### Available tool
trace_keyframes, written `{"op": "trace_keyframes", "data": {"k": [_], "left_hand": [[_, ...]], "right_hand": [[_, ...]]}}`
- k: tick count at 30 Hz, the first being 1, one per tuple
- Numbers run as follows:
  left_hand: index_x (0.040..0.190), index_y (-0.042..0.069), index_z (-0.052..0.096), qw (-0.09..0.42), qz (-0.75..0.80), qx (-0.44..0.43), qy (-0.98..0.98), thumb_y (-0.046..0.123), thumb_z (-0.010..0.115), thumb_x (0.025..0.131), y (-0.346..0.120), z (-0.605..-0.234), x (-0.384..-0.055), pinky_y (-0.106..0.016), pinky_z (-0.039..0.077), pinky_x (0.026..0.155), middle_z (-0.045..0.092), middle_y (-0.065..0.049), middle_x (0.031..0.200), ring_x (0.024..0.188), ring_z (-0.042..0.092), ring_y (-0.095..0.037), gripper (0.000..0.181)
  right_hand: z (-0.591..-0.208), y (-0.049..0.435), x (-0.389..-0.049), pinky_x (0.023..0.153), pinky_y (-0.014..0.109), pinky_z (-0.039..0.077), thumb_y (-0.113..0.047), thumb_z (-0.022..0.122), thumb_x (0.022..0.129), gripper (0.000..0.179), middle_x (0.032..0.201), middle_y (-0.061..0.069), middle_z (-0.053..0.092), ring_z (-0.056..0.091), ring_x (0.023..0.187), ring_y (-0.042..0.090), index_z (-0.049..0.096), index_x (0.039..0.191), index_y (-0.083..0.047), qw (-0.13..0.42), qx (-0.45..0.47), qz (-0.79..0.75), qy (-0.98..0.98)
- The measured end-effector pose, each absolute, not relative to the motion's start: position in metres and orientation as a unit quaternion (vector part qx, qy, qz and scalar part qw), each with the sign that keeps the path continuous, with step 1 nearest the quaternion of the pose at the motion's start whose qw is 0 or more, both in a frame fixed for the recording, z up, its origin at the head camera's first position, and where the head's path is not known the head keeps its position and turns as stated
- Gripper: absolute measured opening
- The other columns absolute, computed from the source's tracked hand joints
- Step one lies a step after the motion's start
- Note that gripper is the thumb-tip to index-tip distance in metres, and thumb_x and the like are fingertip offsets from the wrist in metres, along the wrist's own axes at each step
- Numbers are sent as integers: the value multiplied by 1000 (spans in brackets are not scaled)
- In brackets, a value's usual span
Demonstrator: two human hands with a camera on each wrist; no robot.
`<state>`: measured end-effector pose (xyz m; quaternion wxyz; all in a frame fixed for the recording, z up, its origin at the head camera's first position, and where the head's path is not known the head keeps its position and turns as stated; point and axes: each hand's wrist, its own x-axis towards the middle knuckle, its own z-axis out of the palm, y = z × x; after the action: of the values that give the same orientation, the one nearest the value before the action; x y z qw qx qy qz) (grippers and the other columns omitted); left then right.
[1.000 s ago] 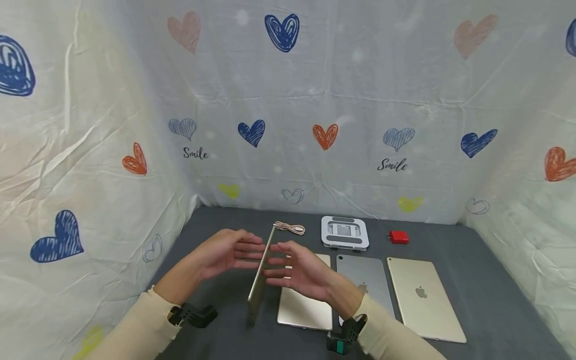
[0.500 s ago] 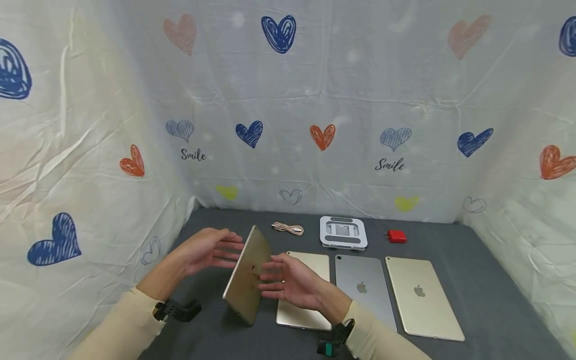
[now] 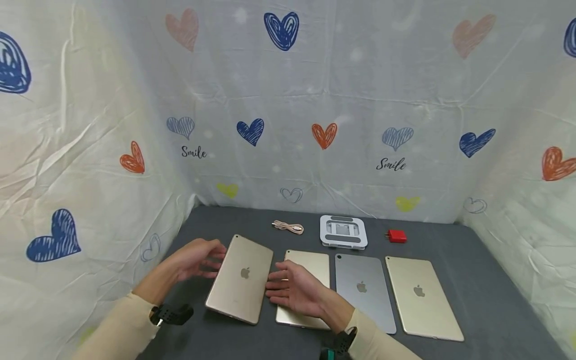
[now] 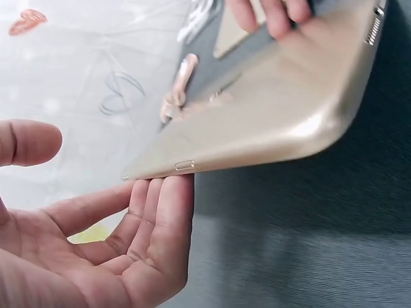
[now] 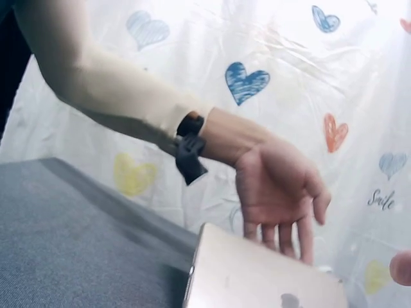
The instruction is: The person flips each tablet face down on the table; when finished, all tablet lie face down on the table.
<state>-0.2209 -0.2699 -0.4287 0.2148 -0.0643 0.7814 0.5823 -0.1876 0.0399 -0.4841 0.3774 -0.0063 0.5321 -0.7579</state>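
Observation:
A gold tablet (image 3: 242, 285) leans tilted between my two hands, its back with the apple logo towards me. At its left side is my left hand (image 3: 195, 259); in the left wrist view the extended fingertips of that hand touch the tablet's edge (image 4: 257, 160) from below, and the thumb stays apart from it. My right hand (image 3: 299, 292) has its palm turned towards the tablet, with loosely extended fingertips right at the right edge. Under the right hand lies a second gold tablet (image 3: 310, 261), partly covered by it.
Farther right lie a grey tablet (image 3: 360, 272) and another gold tablet (image 3: 425, 300). Behind them are a coiled cable (image 3: 288, 227), a white folding stand (image 3: 344, 231) and a red plug charger (image 3: 397, 236). A heart-printed curtain (image 3: 288, 90) borders the dark table (image 3: 468, 280).
The tablet between my hands has turned from nearly edge-on to showing its whole back, and its top leans lower. The left hand has moved left and slightly down with it.

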Motion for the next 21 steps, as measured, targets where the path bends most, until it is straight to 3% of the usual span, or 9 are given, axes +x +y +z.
{"op": "trace_keyframes", "data": {"k": [5, 12, 21], "left_hand": [[128, -7, 67, 216, 584, -100, 776, 24, 49, 107, -269, -450, -223, -45, 66, 84, 71, -19, 128, 101, 69, -29, 42], [131, -10, 62, 212, 583, -127, 774, 23, 54, 104, -260, -470, -227, -45, 66, 84, 65, -22, 131, 105, 66, -33, 43], [138, -12, 60, 199, 537, -116, 811, 25, 54, 110, -249, -480, -227, -43, 67, 81, 64, -26, 130, 104, 68, -33, 47]], "right_hand": [[-483, 44, -187, 134, 59, 32, -46, 51, 109, 84, 166, 38, 37, 41, 155, 53, 30, 163, 14, 365, -10, -763, 533], [-481, 51, -186, 135, 60, 30, -49, 51, 108, 89, 169, 39, 31, 36, 158, 55, 24, 166, 13, 363, -23, -764, 533], [-477, 55, -184, 135, 60, 30, -48, 49, 109, 88, 170, 40, 28, 34, 158, 55, 23, 167, 13, 362, -30, -759, 540]]}}
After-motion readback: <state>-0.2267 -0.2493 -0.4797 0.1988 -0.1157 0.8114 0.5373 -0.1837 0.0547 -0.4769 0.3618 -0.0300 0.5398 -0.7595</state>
